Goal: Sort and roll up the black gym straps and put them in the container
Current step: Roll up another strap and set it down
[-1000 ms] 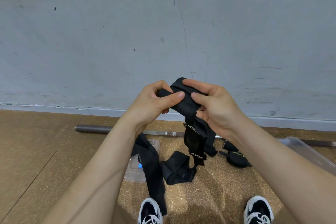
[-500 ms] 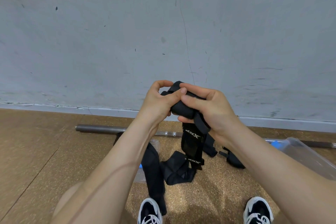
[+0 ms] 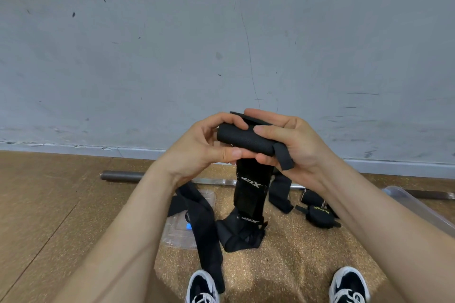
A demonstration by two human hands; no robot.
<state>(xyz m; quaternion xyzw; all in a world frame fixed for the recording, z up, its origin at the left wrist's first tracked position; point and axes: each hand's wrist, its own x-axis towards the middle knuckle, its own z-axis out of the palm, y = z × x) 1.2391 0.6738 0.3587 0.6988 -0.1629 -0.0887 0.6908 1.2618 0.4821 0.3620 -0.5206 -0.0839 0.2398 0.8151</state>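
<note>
Both curled, left hand and right hand gripping rolled strap, tail hanging

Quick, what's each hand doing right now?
Left hand: fingers curled round the rolled black strap.
Right hand: grips the same strap.

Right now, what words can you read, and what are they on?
"XTEP" - white, upside down, on the held strap.
"XTEP" - again lower on it, near the floor.
"XUEYING" - yellow, upside down, on the rolled strap lying on the floor.
Nothing else can be read.
</note>
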